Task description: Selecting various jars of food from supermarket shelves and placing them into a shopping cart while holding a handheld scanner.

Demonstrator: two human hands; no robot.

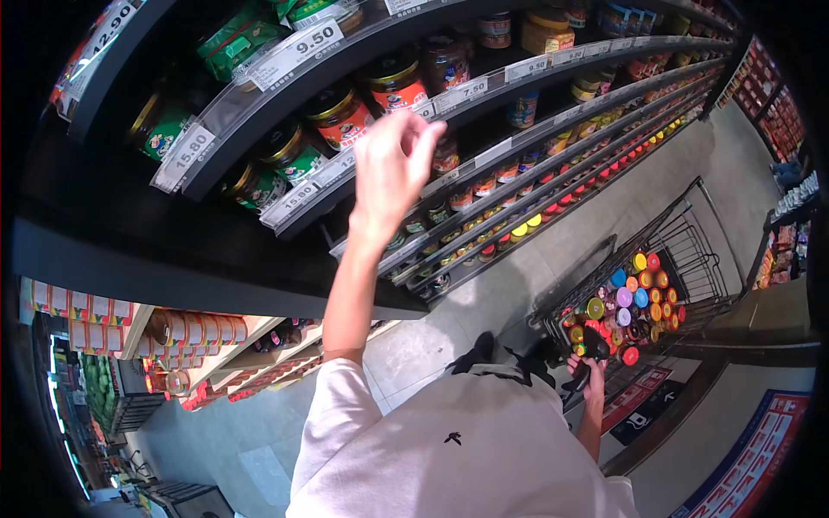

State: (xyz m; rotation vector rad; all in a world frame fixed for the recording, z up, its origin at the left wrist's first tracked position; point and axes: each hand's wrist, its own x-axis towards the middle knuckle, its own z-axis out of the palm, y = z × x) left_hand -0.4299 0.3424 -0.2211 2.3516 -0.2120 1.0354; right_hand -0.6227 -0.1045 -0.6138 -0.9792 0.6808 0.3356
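My left hand [395, 162] is raised at the edge of a black store shelf [482, 107], in front of a glass jar with a red label and gold lid [394, 90]. Its fingers curl away from me, so whether they hold anything is hidden. Left of it stand another red-labelled jar [340, 122] and a green-labelled jar [296, 155]. Down at the right, my right hand [588, 377] grips a black handle [575, 382] at the near end of a wire shopping cart [696, 223]. Several jars with coloured lids [625, 298] fill part of the cart.
Price tags [299, 45] line the shelf fronts. Lower shelves hold rows of jars [476, 188]. Wooden shelving with stacked goods [194, 329] stands at the left. A grey tiled floor [421, 343] lies under my feet, and a poster [754, 453] fills the lower right.
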